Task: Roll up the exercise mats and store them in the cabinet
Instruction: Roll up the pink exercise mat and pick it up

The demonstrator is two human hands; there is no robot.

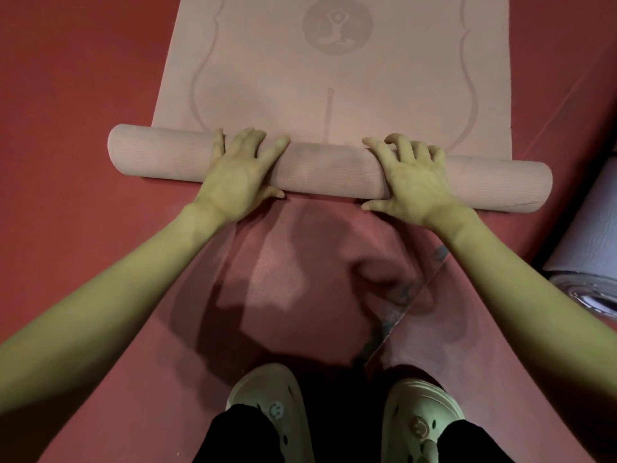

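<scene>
Pink mat (334,71) — rolled part (324,168) lies left-right on red floor (66,95) | left hand (238,168), right hand (412,177) atop it, fingers spread, pressing | unrolled length stretches far — beyond the fingertips.

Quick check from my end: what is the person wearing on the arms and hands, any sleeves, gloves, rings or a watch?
Nothing shows on either arm: both forearms are bare, without sleeves. The left hand and right hand wear no gloves, and no rings, watch or bracelet are visible. Lower down are black trouser legs and pale clog shoes with smiley charms.
</scene>
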